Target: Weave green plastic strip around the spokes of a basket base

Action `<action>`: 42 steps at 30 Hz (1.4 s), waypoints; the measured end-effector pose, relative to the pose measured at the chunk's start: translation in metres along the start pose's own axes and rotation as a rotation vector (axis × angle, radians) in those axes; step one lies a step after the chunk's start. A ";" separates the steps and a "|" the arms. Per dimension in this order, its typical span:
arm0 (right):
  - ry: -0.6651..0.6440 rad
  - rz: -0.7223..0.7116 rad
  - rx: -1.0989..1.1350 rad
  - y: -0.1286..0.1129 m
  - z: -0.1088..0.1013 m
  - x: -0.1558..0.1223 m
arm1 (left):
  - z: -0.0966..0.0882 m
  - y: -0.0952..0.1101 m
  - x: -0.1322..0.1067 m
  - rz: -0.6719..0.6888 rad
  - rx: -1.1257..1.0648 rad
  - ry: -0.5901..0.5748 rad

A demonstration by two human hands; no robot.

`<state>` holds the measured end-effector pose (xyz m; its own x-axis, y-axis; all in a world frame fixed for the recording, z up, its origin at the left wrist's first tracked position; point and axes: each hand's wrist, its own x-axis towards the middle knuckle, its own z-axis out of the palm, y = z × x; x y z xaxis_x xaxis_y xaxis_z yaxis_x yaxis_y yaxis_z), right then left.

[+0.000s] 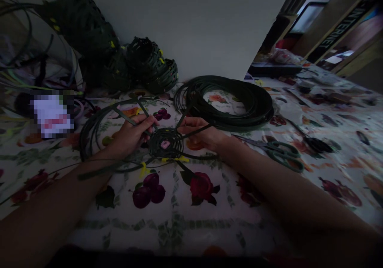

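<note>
A small round piece of dark green weaving [165,154], with long strips sticking out around it, sits between my hands. My left hand [137,128] is closed at its left side, thumb and fingers pinched on a green strip [143,107]. On the opposite side, my right hand [200,134] has its fingers closed round another strip near the weave's edge; the fingertips are partly covered. Yellow ties [144,169] hang at the near side of the weaving. Loose strip loops [86,136] lie by my left forearm.
A big coil of dark green strip [257,100] lies behind my right hand. Green-handled scissors [284,152] rest beside my right forearm. Woven dark green baskets [146,58] stand against the white wall [203,24]. The tablecloth [179,240] has a fruit print.
</note>
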<state>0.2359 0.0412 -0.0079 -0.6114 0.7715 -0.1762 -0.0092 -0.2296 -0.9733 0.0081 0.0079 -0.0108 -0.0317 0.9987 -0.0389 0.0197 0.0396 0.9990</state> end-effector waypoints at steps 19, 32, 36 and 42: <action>0.252 -0.150 -0.050 -0.010 0.009 -0.002 | -0.008 -0.004 0.001 -0.133 0.121 -0.340; -0.002 -0.154 -0.238 -0.009 -0.022 -0.002 | -0.016 0.001 0.008 -0.099 0.116 -0.394; -0.070 -0.164 -0.250 -0.013 -0.022 -0.003 | -0.018 0.000 0.009 -0.097 0.145 -0.393; -0.018 -0.243 -0.247 -0.012 -0.013 -0.003 | -0.013 0.005 0.000 -0.138 0.089 -0.381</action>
<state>0.2479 0.0491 0.0021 -0.6287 0.7749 0.0651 0.0348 0.1117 -0.9931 -0.0043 0.0079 -0.0056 0.3314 0.9233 -0.1943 0.1282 0.1600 0.9788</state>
